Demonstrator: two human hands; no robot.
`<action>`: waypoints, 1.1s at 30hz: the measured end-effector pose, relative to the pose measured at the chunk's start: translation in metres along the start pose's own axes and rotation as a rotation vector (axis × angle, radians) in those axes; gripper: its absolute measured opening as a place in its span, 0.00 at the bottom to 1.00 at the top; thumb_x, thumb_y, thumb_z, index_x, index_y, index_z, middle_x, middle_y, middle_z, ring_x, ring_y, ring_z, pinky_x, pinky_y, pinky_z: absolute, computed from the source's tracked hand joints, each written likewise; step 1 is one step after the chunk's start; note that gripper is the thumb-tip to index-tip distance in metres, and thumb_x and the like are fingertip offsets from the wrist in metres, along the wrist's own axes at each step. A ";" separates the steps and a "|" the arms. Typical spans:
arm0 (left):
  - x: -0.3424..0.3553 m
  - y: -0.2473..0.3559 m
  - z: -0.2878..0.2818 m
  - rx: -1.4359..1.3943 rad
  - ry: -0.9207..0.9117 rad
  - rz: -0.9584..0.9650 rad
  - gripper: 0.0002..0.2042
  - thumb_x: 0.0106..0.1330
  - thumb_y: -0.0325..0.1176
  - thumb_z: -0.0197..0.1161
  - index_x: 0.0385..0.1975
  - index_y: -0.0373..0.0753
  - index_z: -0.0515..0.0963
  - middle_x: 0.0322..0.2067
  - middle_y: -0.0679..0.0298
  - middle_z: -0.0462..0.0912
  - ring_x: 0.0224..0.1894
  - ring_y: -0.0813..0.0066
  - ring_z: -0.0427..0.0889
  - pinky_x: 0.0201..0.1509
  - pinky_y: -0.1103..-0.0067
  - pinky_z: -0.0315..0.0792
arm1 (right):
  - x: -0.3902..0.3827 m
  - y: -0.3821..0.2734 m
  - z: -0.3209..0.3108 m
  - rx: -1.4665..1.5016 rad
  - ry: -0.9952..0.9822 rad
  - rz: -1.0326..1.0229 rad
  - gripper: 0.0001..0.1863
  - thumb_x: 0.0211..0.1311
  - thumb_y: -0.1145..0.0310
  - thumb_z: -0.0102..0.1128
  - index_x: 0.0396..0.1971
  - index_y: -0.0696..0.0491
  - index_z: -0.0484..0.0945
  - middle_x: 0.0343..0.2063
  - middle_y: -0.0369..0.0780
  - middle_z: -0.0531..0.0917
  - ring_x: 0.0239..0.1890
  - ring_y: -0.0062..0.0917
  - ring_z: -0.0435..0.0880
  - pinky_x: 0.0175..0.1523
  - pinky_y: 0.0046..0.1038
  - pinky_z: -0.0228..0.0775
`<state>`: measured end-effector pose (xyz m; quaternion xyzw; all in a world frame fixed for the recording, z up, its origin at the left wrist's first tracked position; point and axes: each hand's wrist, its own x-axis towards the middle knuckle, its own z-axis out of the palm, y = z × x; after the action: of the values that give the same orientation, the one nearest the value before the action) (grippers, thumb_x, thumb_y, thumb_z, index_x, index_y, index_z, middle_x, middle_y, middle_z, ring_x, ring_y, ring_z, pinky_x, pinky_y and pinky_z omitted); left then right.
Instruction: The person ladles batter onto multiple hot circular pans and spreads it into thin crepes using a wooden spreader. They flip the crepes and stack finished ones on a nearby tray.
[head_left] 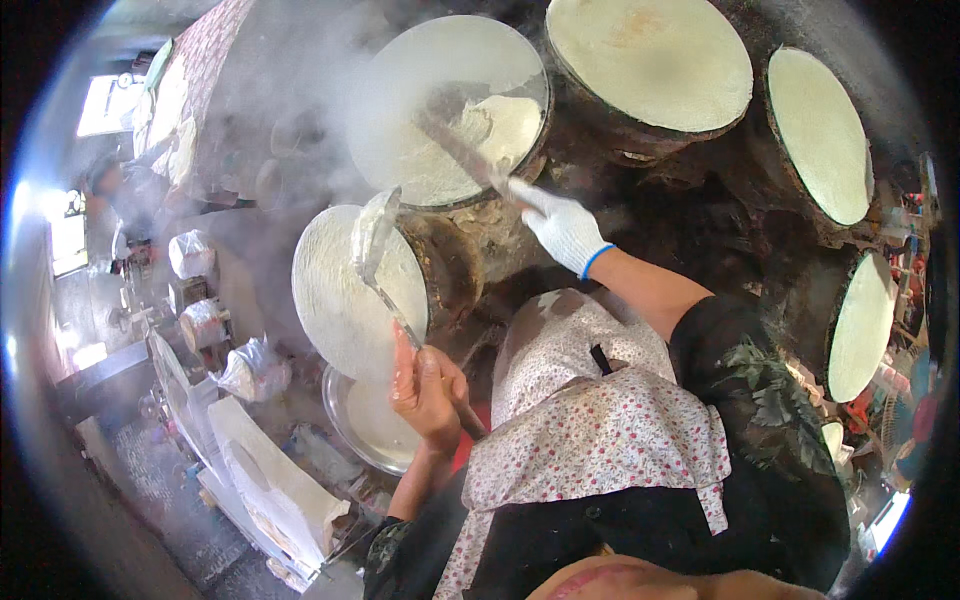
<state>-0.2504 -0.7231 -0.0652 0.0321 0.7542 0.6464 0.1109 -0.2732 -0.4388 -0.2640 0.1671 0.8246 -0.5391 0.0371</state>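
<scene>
My bare left hand [428,390] grips the handle of a metal ladle [368,250] coated with pale batter, which is raised over a round griddle [335,300] covered by a white sheet. Below it sits a steel bowl [375,425] of white liquid. My right hand [560,225], in a white knit glove with a blue cuff, is closed on a long flat scraper [460,150]. The scraper reaches over a steaming round griddle [420,80] that carries pale batter, part spread and part heaped [510,130]. Steam partly hides the scraper's far end.
More round griddles with pale sheets [650,60] [815,135] [860,325] curve round the back and right. At left are wrapped bundles [200,255], white slabs [270,470] and a blurred person [120,185] behind steam.
</scene>
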 end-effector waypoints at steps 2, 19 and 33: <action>0.000 0.003 0.012 0.010 -0.014 0.049 0.28 0.79 0.21 0.46 0.78 0.31 0.57 0.18 0.68 0.67 0.16 0.84 0.64 0.19 0.82 0.62 | 0.008 0.000 -0.016 -0.016 0.061 0.109 0.27 0.73 0.66 0.56 0.71 0.43 0.73 0.64 0.47 0.80 0.66 0.41 0.80 0.71 0.34 0.70; 0.004 0.004 0.065 0.038 0.026 -0.077 0.29 0.80 0.23 0.47 0.80 0.34 0.55 0.20 0.69 0.69 0.16 0.84 0.64 0.18 0.83 0.61 | 0.059 -0.008 -0.085 -0.073 0.308 -0.005 0.25 0.73 0.55 0.51 0.68 0.32 0.76 0.52 0.51 0.86 0.51 0.51 0.86 0.56 0.47 0.79; 0.013 -0.005 0.048 -0.056 -0.044 -0.067 0.28 0.79 0.22 0.47 0.79 0.32 0.57 0.19 0.68 0.68 0.16 0.83 0.64 0.19 0.83 0.62 | 0.018 0.012 -0.003 0.188 0.454 0.005 0.25 0.73 0.51 0.59 0.66 0.42 0.78 0.53 0.51 0.86 0.52 0.48 0.87 0.57 0.39 0.79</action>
<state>-0.2526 -0.6745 -0.0789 0.0179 0.7337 0.6625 0.1498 -0.2863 -0.4271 -0.2779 0.2887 0.7576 -0.5621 -0.1638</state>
